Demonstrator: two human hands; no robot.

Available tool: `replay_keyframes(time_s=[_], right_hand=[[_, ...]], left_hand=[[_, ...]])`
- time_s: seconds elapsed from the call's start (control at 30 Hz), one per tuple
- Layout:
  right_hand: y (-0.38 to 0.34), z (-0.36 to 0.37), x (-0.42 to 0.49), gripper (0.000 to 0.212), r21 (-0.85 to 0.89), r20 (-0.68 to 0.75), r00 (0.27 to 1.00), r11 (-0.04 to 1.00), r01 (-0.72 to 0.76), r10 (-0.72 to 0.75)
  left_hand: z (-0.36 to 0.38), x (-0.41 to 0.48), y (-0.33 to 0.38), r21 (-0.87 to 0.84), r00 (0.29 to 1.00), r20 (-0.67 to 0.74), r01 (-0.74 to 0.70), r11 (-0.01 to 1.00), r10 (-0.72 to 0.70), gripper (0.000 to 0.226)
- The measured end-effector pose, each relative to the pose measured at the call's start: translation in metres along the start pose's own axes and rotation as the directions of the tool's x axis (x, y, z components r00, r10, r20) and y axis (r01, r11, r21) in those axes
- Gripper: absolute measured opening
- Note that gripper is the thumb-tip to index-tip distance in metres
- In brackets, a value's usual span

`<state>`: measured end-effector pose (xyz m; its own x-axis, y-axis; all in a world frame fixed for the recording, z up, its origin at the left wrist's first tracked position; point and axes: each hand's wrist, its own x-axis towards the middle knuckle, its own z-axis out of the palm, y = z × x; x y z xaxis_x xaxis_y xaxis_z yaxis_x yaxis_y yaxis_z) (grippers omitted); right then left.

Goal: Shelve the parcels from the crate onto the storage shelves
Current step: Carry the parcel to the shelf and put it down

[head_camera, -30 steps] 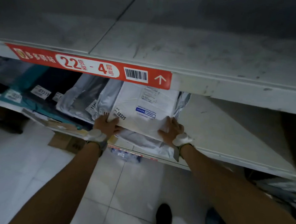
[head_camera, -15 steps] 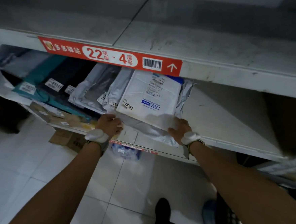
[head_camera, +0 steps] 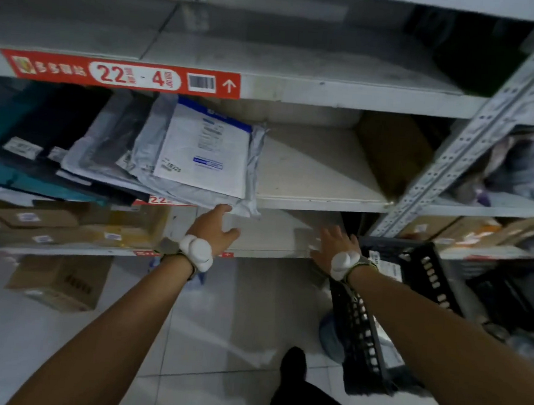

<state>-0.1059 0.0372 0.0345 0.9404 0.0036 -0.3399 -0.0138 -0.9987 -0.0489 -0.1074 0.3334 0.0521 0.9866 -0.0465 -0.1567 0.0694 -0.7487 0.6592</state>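
A white flat parcel [head_camera: 204, 153] with a printed label lies on a grey mailer bag [head_camera: 246, 205], leaning on a row of other bags on the middle shelf [head_camera: 319, 199]. My left hand [head_camera: 215, 228] hovers just under the grey bag's front edge with fingers spread, holding nothing. My right hand [head_camera: 332, 243] hangs open further right, in front of the lower shelf and next to the black crate [head_camera: 373, 336]. The crate stands on the floor at the right with papers showing inside.
Grey and teal mailer bags [head_camera: 73, 151] fill the left of the middle shelf. Cardboard boxes [head_camera: 77, 224] sit on the lower shelf, another box [head_camera: 61, 279] on the floor. A perforated upright post [head_camera: 473, 131] stands at the right. A brown parcel [head_camera: 392, 148] rests at the shelf's back.
Both hands have let go of the white parcel and pulled back down from the shelf. The right hand has swung right toward the crate. The view has drawn back and turned right.
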Motion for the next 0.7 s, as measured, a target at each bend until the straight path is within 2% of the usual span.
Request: replay_keyframes(time_s=[0.13, 0.23, 0.33, 0.47, 0.57, 0.7], right_hand=[[0.071, 0.017, -0.016, 0.071, -0.035, 0.022, 0.998, 0.998, -0.05, 0.051], [0.111, 0.03, -0.025, 0.079, -0.021, -0.001, 0.998, 0.998, -0.06, 0.06], [0.164, 0.044, -0.026, 0.081, 0.039, 0.033, 0.994, 0.994, -0.105, 0.104], [0.252, 0.068, -0.025, 0.082, 0.079, 0.133, 0.974, 0.978, -0.193, 0.181], [0.308, 0.099, -0.026, 0.082, 0.088, 0.199, 0.957, 0.968, -0.233, 0.213], [0.361, 0.14, -0.008, 0.083, 0.086, 0.284, 0.936, 0.967, -0.241, 0.208]], left_hand=[[0.044, 0.001, 0.039, 0.124, 0.978, 0.112, -0.192, 0.974, 0.178, 0.075], [0.071, 0.008, 0.058, 0.234, 0.965, 0.18, -0.232, 0.944, 0.192, 0.087], [0.115, 0.018, 0.088, 0.352, 0.939, 0.291, -0.281, 0.893, 0.181, 0.096], [0.203, 0.034, 0.135, 0.474, 0.863, 0.486, -0.392, 0.788, 0.137, 0.106], [0.264, 0.049, 0.16, 0.505, 0.831, 0.541, -0.446, 0.739, 0.132, 0.113], [0.34, 0.073, 0.176, 0.499, 0.781, 0.62, -0.467, 0.73, 0.075, 0.113]])
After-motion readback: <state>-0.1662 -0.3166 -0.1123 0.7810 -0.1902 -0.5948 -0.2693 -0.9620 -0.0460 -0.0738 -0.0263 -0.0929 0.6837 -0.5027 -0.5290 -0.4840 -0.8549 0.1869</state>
